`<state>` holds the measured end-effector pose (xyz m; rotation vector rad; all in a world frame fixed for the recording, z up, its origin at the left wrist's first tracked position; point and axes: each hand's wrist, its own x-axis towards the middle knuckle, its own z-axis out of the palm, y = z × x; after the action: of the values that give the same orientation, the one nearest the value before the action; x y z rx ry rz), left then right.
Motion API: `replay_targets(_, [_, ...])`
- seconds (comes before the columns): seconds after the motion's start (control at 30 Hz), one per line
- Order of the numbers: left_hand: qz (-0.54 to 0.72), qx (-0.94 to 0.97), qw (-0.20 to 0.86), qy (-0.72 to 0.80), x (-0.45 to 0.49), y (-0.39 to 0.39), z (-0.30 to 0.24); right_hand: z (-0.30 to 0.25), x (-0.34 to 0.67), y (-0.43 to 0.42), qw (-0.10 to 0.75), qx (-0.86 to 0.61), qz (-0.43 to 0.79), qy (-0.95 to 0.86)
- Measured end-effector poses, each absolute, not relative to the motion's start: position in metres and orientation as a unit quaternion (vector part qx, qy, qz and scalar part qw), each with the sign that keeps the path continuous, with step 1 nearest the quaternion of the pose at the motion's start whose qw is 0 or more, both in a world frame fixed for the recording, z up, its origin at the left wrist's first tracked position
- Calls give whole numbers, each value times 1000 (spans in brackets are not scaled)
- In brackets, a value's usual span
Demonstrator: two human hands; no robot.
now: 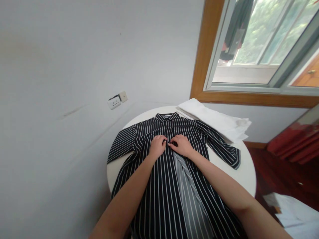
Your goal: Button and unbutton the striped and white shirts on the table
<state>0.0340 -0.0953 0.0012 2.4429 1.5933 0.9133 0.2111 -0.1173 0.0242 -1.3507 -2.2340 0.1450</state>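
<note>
A black shirt with white stripes [159, 186] lies front side up on a round white table [245, 166], its collar at the far side and its sleeves spread out. Below my hands the front hangs apart, and the greyer inner side of the cloth shows. My left hand [158, 146] pinches the shirt's front edge at mid-chest. Close beside it, my right hand [181, 145] has its fingers bent and pinched on the other front edge. Any button between the fingertips is too small to make out.
A folded white cloth or sheet [216, 119] lies at the table's back right, partly by the sleeve. A wall with a socket [114, 102] borders the left and back. A wood-framed window [199, 96] is at right. White sheets [296, 212] lie low at right.
</note>
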Motion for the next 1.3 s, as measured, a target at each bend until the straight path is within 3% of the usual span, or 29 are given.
replay_targets(0.23, [298,801,45,518,34,-94,3,5,207,-113,285,-523,30,-803])
replay_targets(0.83, [256,809,24,528,43,-107,8,-12,219,-100,429,-474,129,-758])
replay_targets(1.3, [206,800,16,563,51,-109,12,-8,220,-96,401,-504,171,-745])
